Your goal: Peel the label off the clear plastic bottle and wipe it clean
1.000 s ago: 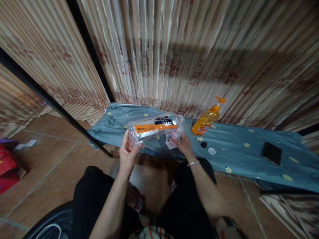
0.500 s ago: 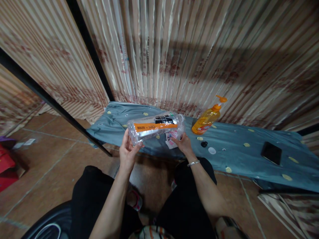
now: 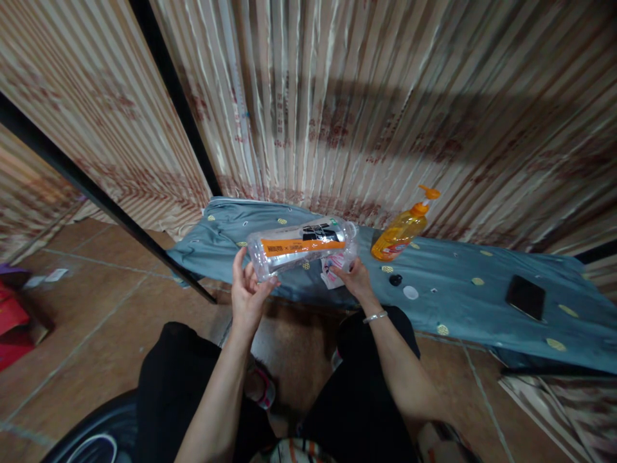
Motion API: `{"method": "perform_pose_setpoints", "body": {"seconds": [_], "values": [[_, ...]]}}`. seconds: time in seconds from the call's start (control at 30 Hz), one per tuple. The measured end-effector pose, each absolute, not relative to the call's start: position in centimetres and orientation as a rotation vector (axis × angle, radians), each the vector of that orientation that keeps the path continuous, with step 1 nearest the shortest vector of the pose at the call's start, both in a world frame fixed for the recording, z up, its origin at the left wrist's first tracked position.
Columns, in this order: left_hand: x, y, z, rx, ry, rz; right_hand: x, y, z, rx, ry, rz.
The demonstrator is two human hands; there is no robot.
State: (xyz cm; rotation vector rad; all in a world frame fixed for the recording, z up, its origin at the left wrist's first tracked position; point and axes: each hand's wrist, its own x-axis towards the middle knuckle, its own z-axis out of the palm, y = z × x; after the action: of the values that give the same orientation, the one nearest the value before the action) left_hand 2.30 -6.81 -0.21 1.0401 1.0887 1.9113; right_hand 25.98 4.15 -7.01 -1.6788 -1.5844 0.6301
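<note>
A clear plastic bottle with an orange, silver and black label lies nearly sideways in the air, its neck to the right. My left hand is wrapped round its base from below. Near the neck, my right hand has its fingers closed under the bottle, with a pink and white piece by its fingertips; the bottle partly hides this piece. An orange pump bottle stands to the right on the blue cloth. In front of it lie a small black cap and a white disc.
The narrow blue-cloth surface holds a dark phone at the right. Black poles rise at the left before a striped curtain. A red object is on the left floor.
</note>
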Motion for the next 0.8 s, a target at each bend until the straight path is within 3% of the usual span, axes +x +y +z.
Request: {"method": "perform_pose_setpoints", "body": {"seconds": [0.8], "values": [[2.4,-6.8,0.9,1.105,1.082,1.885,26.2,4.3,-7.4,-1.684,-1.604,0.615]]}}
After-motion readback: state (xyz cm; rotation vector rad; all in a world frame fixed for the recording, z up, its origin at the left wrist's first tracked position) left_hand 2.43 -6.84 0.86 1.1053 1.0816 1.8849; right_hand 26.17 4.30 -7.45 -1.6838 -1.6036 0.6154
